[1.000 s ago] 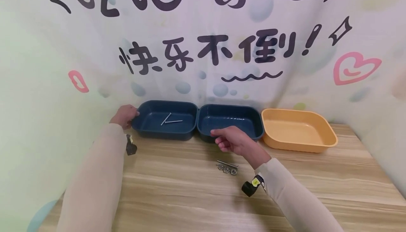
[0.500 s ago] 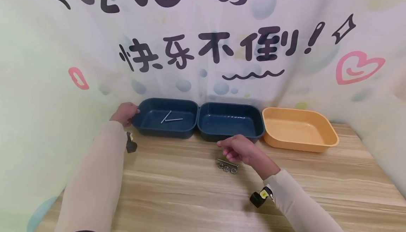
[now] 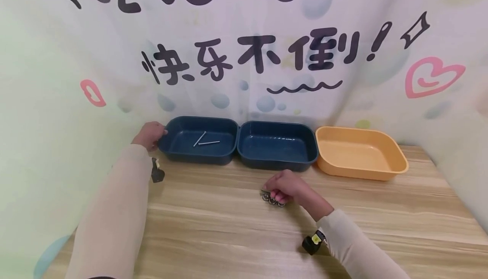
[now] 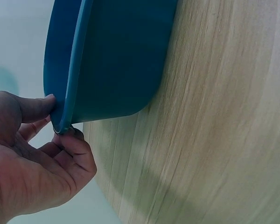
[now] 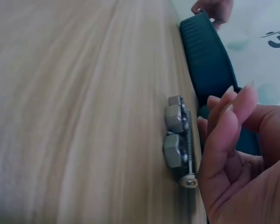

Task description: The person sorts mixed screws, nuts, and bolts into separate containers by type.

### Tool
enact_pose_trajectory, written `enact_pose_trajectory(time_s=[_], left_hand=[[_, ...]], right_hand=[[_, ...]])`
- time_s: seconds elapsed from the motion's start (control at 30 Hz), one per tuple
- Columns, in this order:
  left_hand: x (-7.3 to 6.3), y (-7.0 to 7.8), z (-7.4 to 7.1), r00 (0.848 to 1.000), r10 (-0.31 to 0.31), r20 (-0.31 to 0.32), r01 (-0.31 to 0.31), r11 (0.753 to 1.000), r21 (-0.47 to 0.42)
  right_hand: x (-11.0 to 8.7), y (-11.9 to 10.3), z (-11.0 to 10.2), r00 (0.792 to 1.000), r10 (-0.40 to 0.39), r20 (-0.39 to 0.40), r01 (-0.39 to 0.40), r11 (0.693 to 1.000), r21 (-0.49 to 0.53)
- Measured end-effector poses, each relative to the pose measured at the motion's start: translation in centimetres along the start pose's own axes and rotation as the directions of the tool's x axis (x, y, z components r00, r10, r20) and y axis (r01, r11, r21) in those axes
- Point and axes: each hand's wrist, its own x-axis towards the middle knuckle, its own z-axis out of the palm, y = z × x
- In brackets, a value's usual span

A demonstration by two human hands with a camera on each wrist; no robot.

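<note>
My left hand (image 3: pixel 150 135) grips the rim of the left dark blue tray (image 3: pixel 198 159) at its outer corner; the left wrist view shows thumb and fingers pinching that rim (image 4: pixel 74 70). Two bolts (image 3: pixel 209 143) lie inside. My right hand (image 3: pixel 287 185) is low over the table, palm down, fingers bent, right beside a small group of hardware. In the right wrist view a threaded bolt (image 5: pixel 190 144) lies along a row of hex nuts (image 5: pixel 174 150), close to the fingers, with nothing between the fingertips. From the head view, the hand covers most of that bolt.
A second dark blue tray (image 3: pixel 278 164) touches the first at the back of the wood-grain table (image 3: pixel 213 228). An orange-yellow tray (image 3: pixel 358 173) stands at its right. Behind them hangs a printed cloth (image 3: pixel 244 88). Each wrist bears a small black camera (image 3: pixel 311 245).
My right hand has come down from in front of the middle blue tray, toward me, to the bolt and nuts. The left hand keeps its grip on the tray rim.
</note>
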Motion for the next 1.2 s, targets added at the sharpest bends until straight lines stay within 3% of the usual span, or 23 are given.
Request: enact_pose_trajectory(time_s=[0.3,0.83,1.2], left_hand=[[0.3,-0.2,0.1,1.000,0.011,-0.002,-0.011,1.000,0.004],[-0.4,0.3,0.2,1.000,-0.022,-0.001,0.022,0.999,-0.036],[-0.2,0.2,0.2,1.000,-0.030,0.005,0.030,1.000,-0.006]], right_hand=[[0.1,0.1,0.8,0.998,0.009,-0.057,-0.019,0.983,-0.184],[0.2,-0.6,1.3,0.997,0.016,-0.076,-0.037,0.958,-0.284],[-0.5,-0.8,1.8,0.991,-0.096,-0.091,0.052,0.916,-0.398]])
